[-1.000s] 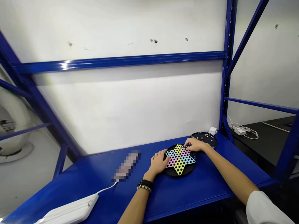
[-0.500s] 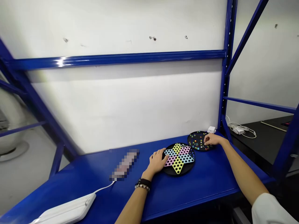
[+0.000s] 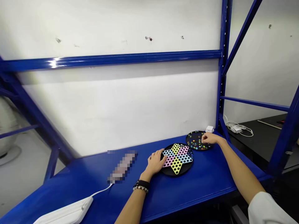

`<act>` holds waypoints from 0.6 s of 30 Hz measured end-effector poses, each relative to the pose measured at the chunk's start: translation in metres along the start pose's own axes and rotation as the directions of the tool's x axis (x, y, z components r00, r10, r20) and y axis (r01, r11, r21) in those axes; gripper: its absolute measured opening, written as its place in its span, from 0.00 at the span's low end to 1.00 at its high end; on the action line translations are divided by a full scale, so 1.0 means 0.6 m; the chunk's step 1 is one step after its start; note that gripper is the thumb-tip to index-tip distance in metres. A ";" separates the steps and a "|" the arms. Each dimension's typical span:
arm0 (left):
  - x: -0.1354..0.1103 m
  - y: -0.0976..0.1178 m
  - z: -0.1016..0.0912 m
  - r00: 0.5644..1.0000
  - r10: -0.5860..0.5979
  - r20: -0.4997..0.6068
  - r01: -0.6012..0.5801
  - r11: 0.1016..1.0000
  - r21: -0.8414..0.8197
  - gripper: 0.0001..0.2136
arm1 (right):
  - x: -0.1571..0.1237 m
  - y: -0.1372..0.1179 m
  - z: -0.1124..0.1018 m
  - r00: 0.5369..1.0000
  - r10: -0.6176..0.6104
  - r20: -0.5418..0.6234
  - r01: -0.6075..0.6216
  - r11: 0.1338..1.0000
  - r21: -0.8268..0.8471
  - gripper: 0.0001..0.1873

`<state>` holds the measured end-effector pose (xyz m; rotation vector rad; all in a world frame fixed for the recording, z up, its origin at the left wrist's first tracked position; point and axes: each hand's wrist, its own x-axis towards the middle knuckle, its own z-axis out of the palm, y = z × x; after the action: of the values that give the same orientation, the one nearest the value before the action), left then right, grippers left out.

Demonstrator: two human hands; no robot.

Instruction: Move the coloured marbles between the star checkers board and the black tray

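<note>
Marbles crowd one round black tray just beside one star-shaped Chinese checkers board. Right hand curls over the tray; any pinched marble cannot be told. Left hand rests open against the board's rim. Both round pieces lie near the back edge of the blue steel table, well apart from its front edge.

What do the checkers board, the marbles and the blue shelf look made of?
The Chinese checkers board looks like molded plastic, matte with crisp round holes. The marbles seem to be glass, glossy and bright, though they're too small to be sure. The shelf top looks like powder-coated steel, smooth glossy blue, matching the slotted uprights.
</note>
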<state>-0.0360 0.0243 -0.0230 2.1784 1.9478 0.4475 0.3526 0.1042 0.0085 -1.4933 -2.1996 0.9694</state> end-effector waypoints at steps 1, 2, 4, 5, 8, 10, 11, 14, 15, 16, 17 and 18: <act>0.000 0.000 0.000 1.000 0.000 -0.002 0.000 1.000 0.000 0.25 | -0.001 -0.004 0.000 1.000 -0.022 -0.011 0.022 1.000 0.000 0.10; -0.001 0.001 -0.001 1.000 0.001 -0.003 -0.001 1.000 0.000 0.25 | -0.002 -0.007 0.001 0.999 -0.038 0.005 0.038 0.999 -0.002 0.11; -0.002 0.002 -0.002 1.000 0.002 -0.006 -0.002 1.000 -0.001 0.25 | -0.004 -0.015 0.003 0.995 -0.047 0.094 0.047 0.999 -0.003 0.12; -0.002 0.003 -0.002 1.000 0.003 -0.008 -0.003 1.000 -0.002 0.25 | -0.005 -0.020 0.005 0.989 -0.041 0.139 0.042 0.999 -0.003 0.13; -0.002 0.002 0.000 1.000 0.009 -0.017 -0.009 1.000 0.003 0.25 | -0.003 -0.034 0.017 0.983 -0.007 0.185 0.014 0.999 -0.040 0.12; -0.001 0.000 0.002 1.000 0.008 -0.022 -0.008 1.000 0.013 0.25 | -0.001 -0.043 0.027 0.986 0.012 0.165 0.003 0.996 -0.090 0.12; 0.000 -0.001 0.004 1.000 0.007 -0.025 -0.006 1.000 0.019 0.25 | 0.001 -0.047 0.032 0.989 0.013 0.146 0.005 0.993 -0.118 0.12; 0.002 -0.003 0.006 0.999 0.010 -0.030 -0.009 1.000 0.026 0.25 | 0.004 -0.057 0.046 0.996 -0.032 0.087 0.049 0.979 -0.198 0.12; 0.002 -0.003 0.006 0.999 0.012 -0.031 -0.011 1.000 0.025 0.25 | 0.005 -0.060 0.049 0.996 -0.051 0.072 0.066 0.972 -0.224 0.12; 0.002 -0.003 0.006 0.999 0.013 -0.031 -0.012 1.000 0.023 0.25 | 0.006 -0.062 0.051 0.996 -0.067 0.062 0.080 0.967 -0.242 0.12; 0.002 -0.003 0.006 0.999 0.011 -0.031 -0.010 1.000 0.022 0.25 | 0.006 -0.063 0.053 0.996 -0.073 0.056 0.085 0.965 -0.247 0.11; 0.002 -0.002 0.006 1.000 0.009 -0.029 -0.008 1.000 0.020 0.25 | 0.007 -0.063 0.053 0.996 -0.070 0.055 0.082 0.968 -0.239 0.10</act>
<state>-0.0360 0.0257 -0.0267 2.2050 1.9674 0.4660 0.3059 0.0878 0.0104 -1.4860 -2.4617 0.7405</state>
